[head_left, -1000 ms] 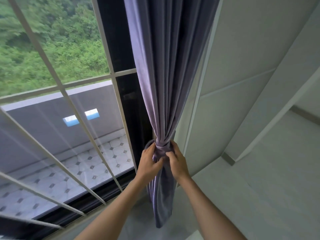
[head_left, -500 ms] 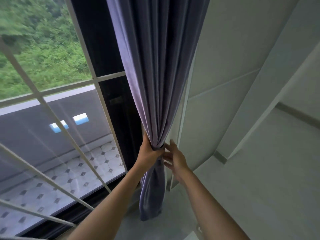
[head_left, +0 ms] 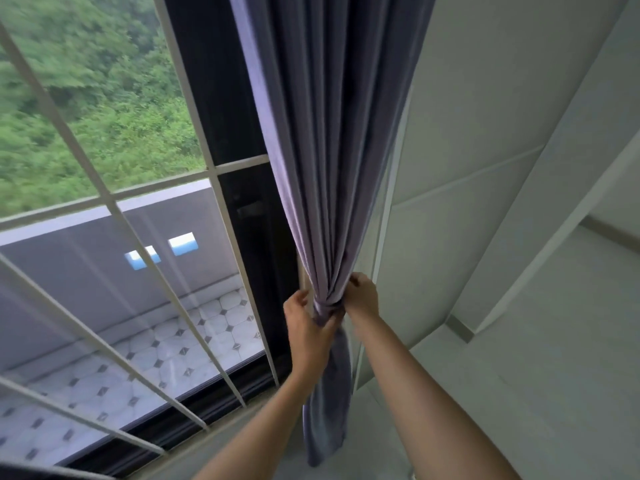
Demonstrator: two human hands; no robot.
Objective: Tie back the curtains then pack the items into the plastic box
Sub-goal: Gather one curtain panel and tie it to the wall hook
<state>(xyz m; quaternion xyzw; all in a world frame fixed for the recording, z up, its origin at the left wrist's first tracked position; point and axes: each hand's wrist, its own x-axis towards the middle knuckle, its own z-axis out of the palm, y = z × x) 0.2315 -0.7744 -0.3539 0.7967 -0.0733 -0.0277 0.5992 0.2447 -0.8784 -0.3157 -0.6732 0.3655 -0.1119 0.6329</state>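
A purple-grey curtain (head_left: 332, 140) hangs beside the window, gathered into a narrow bunch at a tie band (head_left: 326, 308) of the same fabric. My left hand (head_left: 306, 329) grips the bunch from the left at the band, fingers curled round the cloth. My right hand (head_left: 360, 297) holds the bunch from the right, fingers wrapped behind it. Below the hands the curtain's tail (head_left: 327, 410) hangs loose toward the floor. No plastic box is in view.
A tall window (head_left: 114, 209) with white bars fills the left, with a dark frame post (head_left: 221, 109) next to the curtain. White wall panels (head_left: 485, 168) rise on the right, and pale floor (head_left: 536, 393) lies below them.
Half a second ago my right hand was open beside the curtain; it now holds the bunch. Both hands sit a little higher on the gathered cloth, and the view has shifted.
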